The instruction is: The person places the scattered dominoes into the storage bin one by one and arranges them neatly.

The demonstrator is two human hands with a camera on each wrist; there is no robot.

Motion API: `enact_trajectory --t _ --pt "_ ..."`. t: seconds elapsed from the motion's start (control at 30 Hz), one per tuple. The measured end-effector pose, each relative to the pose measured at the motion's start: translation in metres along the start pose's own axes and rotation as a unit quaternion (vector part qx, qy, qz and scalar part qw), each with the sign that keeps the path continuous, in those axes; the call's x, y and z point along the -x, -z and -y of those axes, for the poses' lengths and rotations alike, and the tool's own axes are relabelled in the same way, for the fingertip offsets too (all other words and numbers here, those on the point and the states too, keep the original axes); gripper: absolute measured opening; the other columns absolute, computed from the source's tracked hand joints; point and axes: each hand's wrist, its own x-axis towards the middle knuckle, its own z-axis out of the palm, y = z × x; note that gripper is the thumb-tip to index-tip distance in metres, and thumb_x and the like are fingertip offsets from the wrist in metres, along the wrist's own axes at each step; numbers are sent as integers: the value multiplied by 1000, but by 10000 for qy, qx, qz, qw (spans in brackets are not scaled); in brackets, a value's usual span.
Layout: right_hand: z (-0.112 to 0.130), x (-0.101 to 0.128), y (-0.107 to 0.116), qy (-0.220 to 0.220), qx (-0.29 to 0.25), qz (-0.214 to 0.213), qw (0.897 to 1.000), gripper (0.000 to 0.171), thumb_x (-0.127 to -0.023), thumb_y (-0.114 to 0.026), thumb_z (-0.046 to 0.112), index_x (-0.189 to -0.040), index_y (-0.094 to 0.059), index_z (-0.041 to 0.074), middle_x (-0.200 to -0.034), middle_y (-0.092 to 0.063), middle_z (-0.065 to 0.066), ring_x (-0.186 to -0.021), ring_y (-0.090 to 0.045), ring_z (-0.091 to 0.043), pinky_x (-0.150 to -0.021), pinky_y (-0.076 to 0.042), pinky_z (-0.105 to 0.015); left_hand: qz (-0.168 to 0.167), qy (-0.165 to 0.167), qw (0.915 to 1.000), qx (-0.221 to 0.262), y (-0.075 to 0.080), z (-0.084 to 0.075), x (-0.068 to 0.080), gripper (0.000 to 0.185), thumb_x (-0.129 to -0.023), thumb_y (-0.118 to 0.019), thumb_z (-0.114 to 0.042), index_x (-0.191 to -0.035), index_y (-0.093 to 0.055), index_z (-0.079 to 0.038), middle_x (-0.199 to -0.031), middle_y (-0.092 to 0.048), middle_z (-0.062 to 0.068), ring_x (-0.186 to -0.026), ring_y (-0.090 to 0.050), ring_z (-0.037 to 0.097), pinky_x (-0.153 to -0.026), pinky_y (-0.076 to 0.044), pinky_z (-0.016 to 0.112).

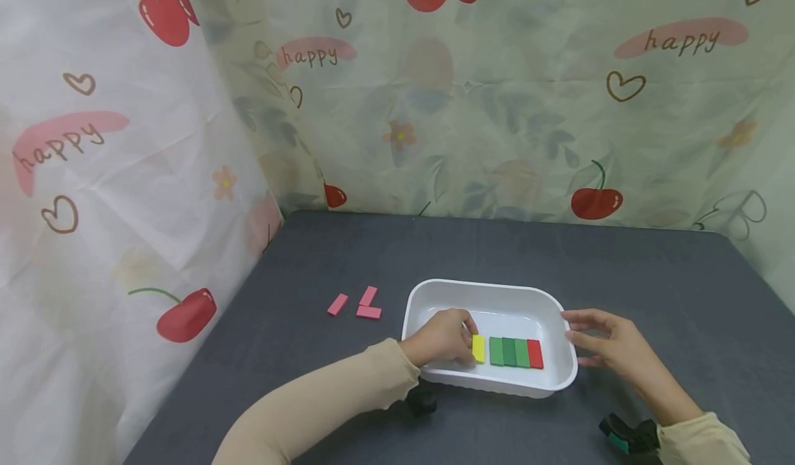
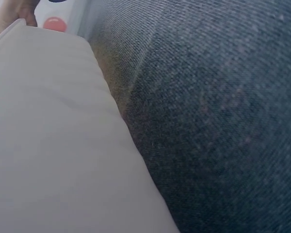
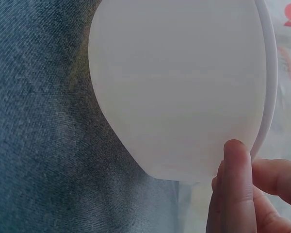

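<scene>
Three pink blocks (image 1: 369,312) left of tray (image 1: 515,320); inside, green blocks (image 1: 509,352) and red block (image 1: 535,354) right of yellow block (image 1: 479,349), pinched by left hand (image 1: 442,337). Right hand (image 1: 609,337): extended fingers touching tray (glossy, rounded rectangle). Woven dark cloth (image 1: 528,254) underneath.

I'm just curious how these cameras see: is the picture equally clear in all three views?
No: the head view is fairly evenly lit, its coloured tiles distinct, with faint glints inside the white tray; the left wrist view looks hazy, its close-up sleeve showing little detail; the right wrist view is dim, the tray's wall a flat grey.
</scene>
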Motion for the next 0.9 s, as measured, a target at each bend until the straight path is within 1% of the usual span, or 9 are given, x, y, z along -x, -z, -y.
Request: enact_trajectory --t 0.2,0.37,0.67,0.9 --pt "1 0 0 -6 45 0 10000 59 -89 -71 27 -136 -49 -3 -130 -51 -28 -101 -61 -25 -71 -58 -39 -33 -152 9998 -94 -2 2 -2 34 -64 -85 1 -90 -65 -7 -65 -60 -4 -59 -52 8 -55 -39 19" --pt "1 0 0 54 81 -25 9999 58 -89 -70 26 -135 -50 -3 -128 -52 -28 -100 -62 -25 -70 -58 -38 -7 -123 9999 -75 -3 2 -2 34 -65 -85 -1 -91 -65 -7 -65 -60 -4 -60 -52 8 -55 -39 19" --pt "0 1 -1 91 50 -26 9999 59 -88 -71 26 -135 -50 -4 -127 -53 -28 -100 -62 -24 -70 -58 -38 40 124 9999 64 -2 0 0 36 -66 -85 -2 -96 -65 -9 -68 -61 -2 -62 -54 11 -57 -41 21" --pt "-1 1 -1 96 76 -39 9999 60 -88 -71 27 -135 -50 -4 -127 -53 -27 -99 -62 -24 -70 -58 -38 59 411 9987 284 3 -3 5 38 -68 -83 -2 -101 -64 -5 -72 -63 0 -66 -57 13 -62 -44 24"
